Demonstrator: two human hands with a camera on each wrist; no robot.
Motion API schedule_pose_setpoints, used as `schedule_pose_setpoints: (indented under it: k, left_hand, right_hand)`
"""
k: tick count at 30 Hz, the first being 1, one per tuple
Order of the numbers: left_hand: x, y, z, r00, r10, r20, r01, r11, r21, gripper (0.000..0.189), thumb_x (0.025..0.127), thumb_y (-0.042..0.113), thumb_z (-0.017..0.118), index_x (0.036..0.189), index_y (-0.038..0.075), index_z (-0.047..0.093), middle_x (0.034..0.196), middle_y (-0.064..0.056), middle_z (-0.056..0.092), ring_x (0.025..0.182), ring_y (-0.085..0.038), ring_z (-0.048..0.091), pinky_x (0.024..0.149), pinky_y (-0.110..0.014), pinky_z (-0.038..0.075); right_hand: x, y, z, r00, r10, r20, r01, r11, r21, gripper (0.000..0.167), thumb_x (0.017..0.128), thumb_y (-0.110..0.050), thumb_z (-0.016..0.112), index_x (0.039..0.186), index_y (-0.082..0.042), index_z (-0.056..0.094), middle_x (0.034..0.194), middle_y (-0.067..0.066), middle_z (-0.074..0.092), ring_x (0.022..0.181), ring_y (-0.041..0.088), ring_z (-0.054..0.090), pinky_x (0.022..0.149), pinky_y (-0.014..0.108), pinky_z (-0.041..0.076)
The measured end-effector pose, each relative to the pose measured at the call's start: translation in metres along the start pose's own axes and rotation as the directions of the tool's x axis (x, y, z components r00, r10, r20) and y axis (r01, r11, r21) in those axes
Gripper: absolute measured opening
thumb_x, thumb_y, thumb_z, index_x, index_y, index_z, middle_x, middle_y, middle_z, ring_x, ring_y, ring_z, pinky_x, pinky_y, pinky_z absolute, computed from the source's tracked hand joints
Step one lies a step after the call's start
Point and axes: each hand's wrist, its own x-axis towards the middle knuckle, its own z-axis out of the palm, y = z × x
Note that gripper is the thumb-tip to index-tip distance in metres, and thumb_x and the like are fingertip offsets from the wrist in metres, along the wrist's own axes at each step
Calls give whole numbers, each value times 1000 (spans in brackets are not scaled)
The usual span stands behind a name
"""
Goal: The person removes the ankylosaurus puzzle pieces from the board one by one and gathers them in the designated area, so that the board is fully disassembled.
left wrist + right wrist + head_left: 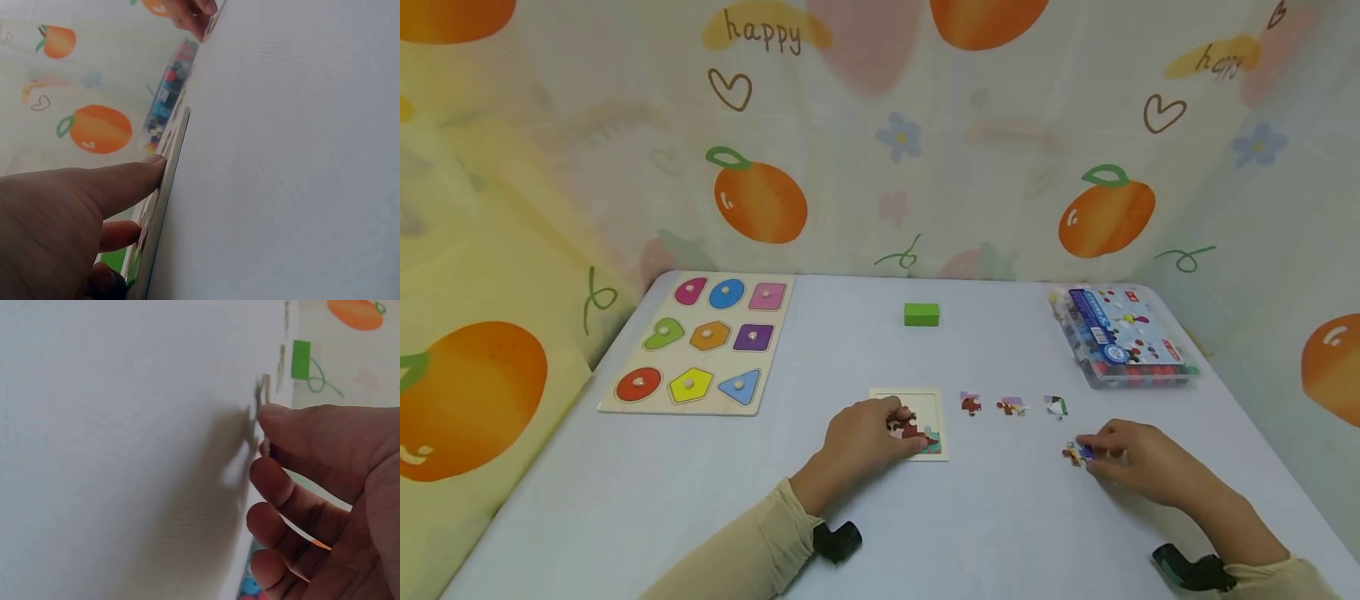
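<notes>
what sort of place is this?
Looks like an indoor tabletop play setup, perhaps staged: a white table, a cream fabric-like backdrop printed with oranges, and a pale flat board holding colourful knobbed shapes.

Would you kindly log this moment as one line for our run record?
left hand: touches puzzle board | right hand: pinches puzzle piece | three loose pieces: right of board | green block: beyond board
</notes>
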Motion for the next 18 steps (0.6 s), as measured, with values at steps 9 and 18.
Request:
schedule_pose_setpoints:
  k: [9, 18]
  left_hand:
    - [1, -1, 2, 1000, -1, -2, 1, 1000, -13, 36, 75, 56, 78, 100, 32, 67, 96, 26, 65, 88, -3, 60, 70, -30, 42]
    - [1, -1, -1, 1000, 13, -23, -14, 1000, -10, 38, 73, 55, 79, 98, 30, 65, 88, 20, 65, 80, -5, 60, 65, -30, 42]
  right_hand:
    - [-13, -1, 5, 996, -13, 83, 13, 1000, 2, 39, 81, -43, 77, 112, -18, 77, 91, -16, 55, 78, 3, 46, 65, 25, 43]
    - [-17, -10, 8, 993, -93, 68, 96, 994, -46, 39, 79, -48, 78, 108, -23, 78, 91, -20, 54, 82, 2, 46, 68, 26, 45]
